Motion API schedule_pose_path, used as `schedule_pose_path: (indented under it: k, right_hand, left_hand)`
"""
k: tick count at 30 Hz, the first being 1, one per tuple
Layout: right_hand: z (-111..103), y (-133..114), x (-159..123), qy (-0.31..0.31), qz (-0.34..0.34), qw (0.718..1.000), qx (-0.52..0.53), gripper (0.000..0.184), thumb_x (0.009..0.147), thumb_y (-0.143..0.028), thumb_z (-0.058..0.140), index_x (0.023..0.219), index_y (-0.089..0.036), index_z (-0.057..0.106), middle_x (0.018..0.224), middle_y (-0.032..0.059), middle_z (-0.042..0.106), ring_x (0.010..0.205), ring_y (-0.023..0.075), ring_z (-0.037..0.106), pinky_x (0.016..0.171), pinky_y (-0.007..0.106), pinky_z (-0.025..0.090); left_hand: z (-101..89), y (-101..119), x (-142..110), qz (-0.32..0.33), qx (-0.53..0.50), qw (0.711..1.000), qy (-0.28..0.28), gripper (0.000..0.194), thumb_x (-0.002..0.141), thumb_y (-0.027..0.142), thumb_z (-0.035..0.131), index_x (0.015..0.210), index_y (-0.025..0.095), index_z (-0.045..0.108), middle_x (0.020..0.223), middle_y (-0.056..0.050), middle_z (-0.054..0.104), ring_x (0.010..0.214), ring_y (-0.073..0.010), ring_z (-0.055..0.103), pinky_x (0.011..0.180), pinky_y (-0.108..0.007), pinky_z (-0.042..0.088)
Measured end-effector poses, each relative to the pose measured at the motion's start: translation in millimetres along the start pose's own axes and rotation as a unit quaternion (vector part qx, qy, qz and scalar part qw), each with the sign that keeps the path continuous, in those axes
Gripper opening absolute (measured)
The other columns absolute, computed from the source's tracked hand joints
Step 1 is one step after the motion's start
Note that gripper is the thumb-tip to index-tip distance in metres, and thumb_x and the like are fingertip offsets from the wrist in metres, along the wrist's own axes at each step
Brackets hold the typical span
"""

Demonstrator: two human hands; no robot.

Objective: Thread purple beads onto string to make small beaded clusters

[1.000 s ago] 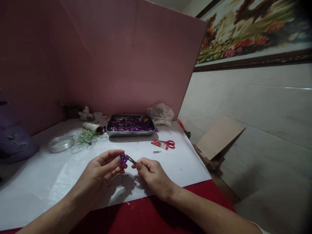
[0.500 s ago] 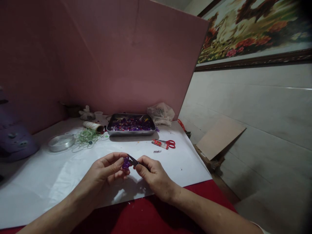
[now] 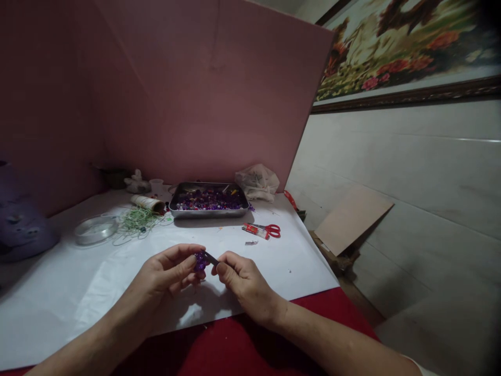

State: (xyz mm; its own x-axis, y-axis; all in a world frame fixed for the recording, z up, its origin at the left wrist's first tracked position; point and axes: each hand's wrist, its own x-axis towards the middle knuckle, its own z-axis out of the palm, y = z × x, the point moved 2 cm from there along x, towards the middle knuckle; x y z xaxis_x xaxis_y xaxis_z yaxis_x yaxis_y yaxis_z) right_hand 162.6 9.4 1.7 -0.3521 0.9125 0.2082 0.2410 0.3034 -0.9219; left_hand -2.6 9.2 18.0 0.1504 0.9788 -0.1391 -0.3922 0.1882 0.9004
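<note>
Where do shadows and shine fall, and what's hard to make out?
Head view: shadows beneath left hand and right hand, across sheet and red cloth; pale sheen on sheet's left; top-right corner dark; whether tool touches held beads, too small to tell.

left forearm [image 3: 88,339]: bare, rising from lower left corner, slanting inward
left wrist [image 3: 131,310]: near straight, in line with the arm
left hand [image 3: 168,271]: raised, back turned outward to the left, closed in a light fingertip pinch
left index finger [image 3: 182,249]: reaching across on top, gently bent
left thumb [image 3: 182,270]: extended below it, pointing right
left lower fingers [image 3: 188,282]: curled underneath, partly hidden
right forearm [image 3: 336,334]: bare, running in from lower right
right wrist [image 3: 279,313]: slightly bent
right hand [image 3: 242,279]: back up, gripping firmly
right thumb [image 3: 226,273]: pressed toward the bent right index finger [image 3: 229,257]; remaining fingers mostly hidden
gap: hands close, not touching
</note>
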Motion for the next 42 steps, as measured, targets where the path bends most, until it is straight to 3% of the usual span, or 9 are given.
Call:
schedule_pose_path:
  k: [9, 13, 18, 21, 23, 28, 32, 39, 42]
  right_hand:
    - [3.9, 7.1, 1.5, 0.015, 0.018, 0.999, 0.045, 0.039, 0.090, -0.048, 0.043, 0.074, -0.016, 0.058, 0.060, -0.0029, 0.043, 0.054, 0.0094, 0.035, 0.050, 0.022, 0.028]
    - [1.1, 9.6, 3.3, 0.056, 0.010, 0.995, 0.087, 0.042, 0.091, -0.051, 0.039, 0.074, -0.016, 0.057, 0.060, -0.0030, 0.042, 0.051, 0.0088, 0.035, 0.048, 0.022, 0.028]
    - [-23.1, 5.1, 10.8, 0.183, -0.027, 0.980, -0.075, 0.034, 0.092, -0.045, 0.041, 0.084, -0.018, 0.060, 0.062, -0.0015, 0.047, 0.058, 0.0130, 0.043, 0.056, 0.025, 0.035]
    - [-39.7, 1.5, 16.9, 0.257, -0.064, 0.950, -0.166, 0.029, 0.092, -0.038, 0.042, 0.094, -0.017, 0.062, 0.085, 0.0060, 0.059, 0.079, 0.0186, 0.053, 0.071, 0.029, 0.040]
    - [-46.0, 2.9, 20.5, 0.272, -0.059, 0.938, -0.207, 0.026, 0.091, -0.033, 0.045, 0.102, -0.016, 0.061, 0.096, 0.0092, 0.061, 0.088, 0.0213, 0.055, 0.077, 0.032, 0.041]
    - [-46.6, 13.9, 24.2, 0.227, -0.019, 0.919, -0.323, 0.023, 0.085, -0.018, 0.051, 0.106, -0.019, 0.058, 0.104, 0.0085, 0.060, 0.095, 0.0221, 0.057, 0.081, 0.033, 0.042]
    - [-39.3, 16.3, 22.4, 0.156, -0.050, 0.910, -0.380, 0.022, 0.084, -0.015, 0.053, 0.105, -0.018, 0.059, 0.104, 0.0083, 0.060, 0.097, 0.0214, 0.056, 0.083, 0.033, 0.042]
    - [-14.1, 5.8, 11.9, -0.013, -0.118, 0.926, -0.357, 0.023, 0.080, -0.016, 0.060, 0.103, -0.019, 0.060, 0.096, 0.0043, 0.059, 0.087, 0.0173, 0.055, 0.078, 0.028, 0.044]
    - [-20.5, 10.3, 15.5, 0.020, -0.089, 0.923, -0.373, 0.021, 0.079, -0.014, 0.060, 0.100, -0.018, 0.060, 0.094, 0.0054, 0.058, 0.088, 0.0195, 0.054, 0.079, 0.031, 0.043]
  left_hand:
    - [-4.1, -2.1, 2.8, 0.001, -0.007, 1.000, -0.003, 0.028, 0.058, 0.024, 0.082, 0.083, 0.016, 0.072, 0.076, -0.005, 0.072, 0.060, -0.0125, 0.063, 0.057, -0.020, 0.052]
    - [-8.1, -2.7, 4.2, -0.007, -0.006, 1.000, -0.007, 0.028, 0.063, 0.022, 0.080, 0.089, 0.017, 0.071, 0.082, -0.006, 0.072, 0.066, -0.0138, 0.065, 0.060, -0.021, 0.053]
    - [-4.4, 0.4, 4.1, 0.017, -0.002, 1.000, 0.025, 0.022, 0.068, 0.014, 0.074, 0.089, 0.016, 0.070, 0.082, -0.006, 0.070, 0.068, -0.0121, 0.063, 0.062, -0.019, 0.052]
    - [-3.7, 3.1, 3.6, 0.024, 0.006, 0.998, 0.062, 0.019, 0.069, 0.011, 0.071, 0.088, 0.016, 0.069, 0.080, -0.005, 0.069, 0.069, -0.0124, 0.063, 0.062, -0.018, 0.052]
    - [-6.2, 4.3, 5.3, 0.037, 0.012, 0.997, 0.071, 0.019, 0.068, 0.013, 0.072, 0.087, 0.016, 0.069, 0.079, -0.004, 0.068, 0.070, -0.0120, 0.062, 0.061, -0.017, 0.051]
    - [-24.4, 6.0, 16.8, 0.084, 0.038, 0.987, 0.130, 0.022, 0.062, 0.023, 0.077, 0.082, 0.018, 0.069, 0.070, 0.001, 0.064, 0.062, -0.0089, 0.057, 0.055, -0.014, 0.048]
    - [-38.6, 13.1, 26.8, 0.094, 0.069, 0.981, 0.157, 0.024, 0.060, 0.025, 0.077, 0.082, 0.019, 0.070, 0.072, 0.001, 0.064, 0.064, -0.0105, 0.057, 0.053, -0.015, 0.047]
    - [-53.9, 25.8, 37.6, 0.093, 0.039, 0.975, 0.199, 0.015, 0.060, 0.018, 0.074, 0.075, 0.019, 0.070, 0.073, 0.001, 0.064, 0.063, -0.0089, 0.056, 0.053, -0.013, 0.047]
    - [-56.8, 24.2, 40.8, 0.085, 0.023, 0.975, 0.203, 0.018, 0.059, 0.014, 0.074, 0.076, 0.018, 0.070, 0.071, 0.001, 0.064, 0.062, -0.0087, 0.056, 0.054, -0.014, 0.048]
